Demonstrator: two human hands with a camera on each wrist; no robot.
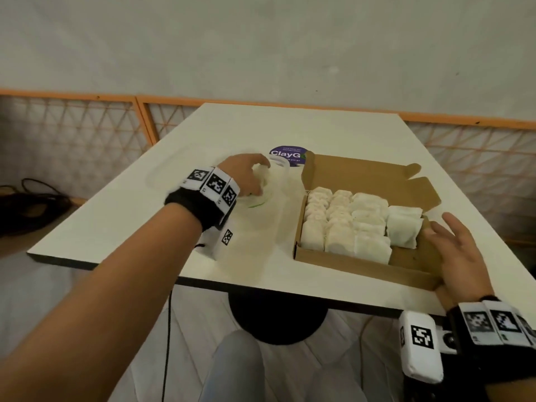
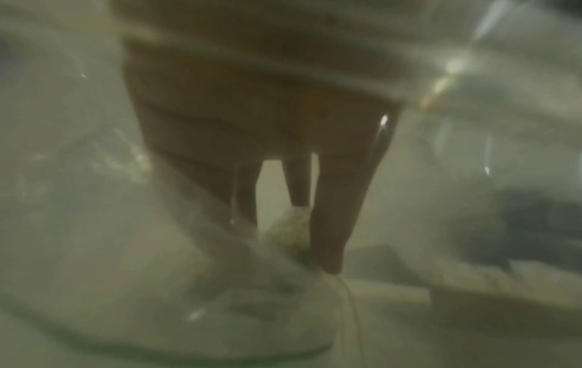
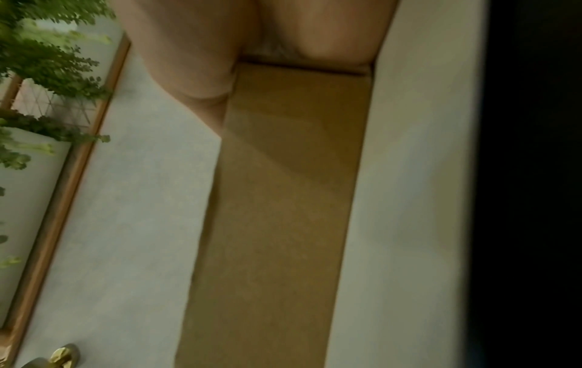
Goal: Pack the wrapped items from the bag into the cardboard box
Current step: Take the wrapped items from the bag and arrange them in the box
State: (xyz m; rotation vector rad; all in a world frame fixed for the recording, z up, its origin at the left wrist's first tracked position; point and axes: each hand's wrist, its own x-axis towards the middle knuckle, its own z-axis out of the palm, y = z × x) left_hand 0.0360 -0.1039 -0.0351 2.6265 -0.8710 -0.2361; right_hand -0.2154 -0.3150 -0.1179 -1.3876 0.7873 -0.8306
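An open cardboard box [image 1: 362,266] lies on the white table [image 1: 130,221], holding several white wrapped items [image 1: 342,224] in rows. To its left lies a clear plastic bag [image 1: 261,224]. My left hand [image 1: 246,175] reaches into the bag's far end, its fingers curled around one white wrapped item [image 1: 261,173]. The left wrist view is blurred; the fingers [image 2: 333,211] pinch the wrapped item [image 2: 289,229] inside the plastic. My right hand [image 1: 458,250] lies flat, fingers straight, against the box's right end. In the right wrist view the palm [image 3: 330,32] rests on the box wall [image 3: 283,199].
A round purple sticker [image 1: 285,155] sits on the table behind the bag. An orange lattice fence [image 1: 87,126] runs behind the table, with dark cables [image 1: 29,198] on the floor at left. The table's near edge crosses above a black pedestal base [image 1: 278,317]. A green plant [image 3: 41,49] stands beyond the table.
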